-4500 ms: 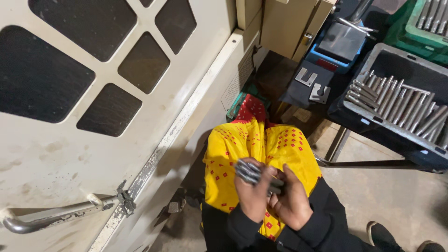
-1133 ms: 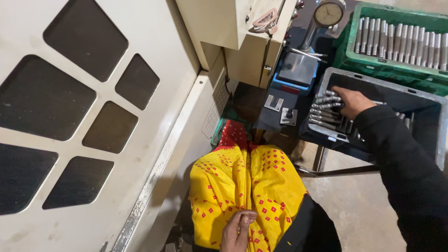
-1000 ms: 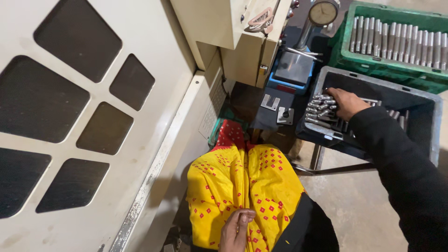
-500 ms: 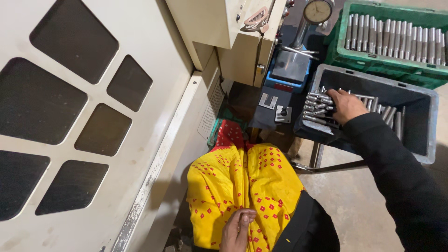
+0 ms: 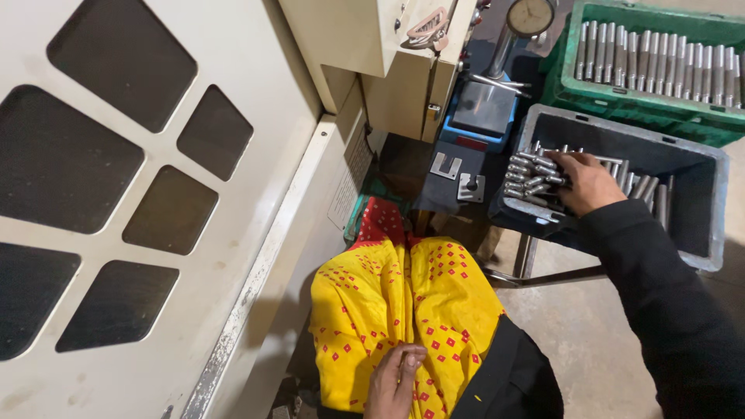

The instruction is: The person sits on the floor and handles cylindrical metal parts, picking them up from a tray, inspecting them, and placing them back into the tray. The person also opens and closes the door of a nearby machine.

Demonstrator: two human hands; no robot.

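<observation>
At right of frame, our right hand [image 5: 586, 180] closes around smooth steel rods [image 5: 531, 174] in the grey plastic bin [image 5: 702, 225]; our left hand [image 5: 394, 380], cut off below, rests loosely curled on yellow dotted cloth [image 5: 388, 302].

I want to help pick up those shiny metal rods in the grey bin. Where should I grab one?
Grip a shiny metal rod around its middle, coming from above: they lie flat, side by side in the open-topped grey plastic bin, as the right hand reaches them.
</observation>
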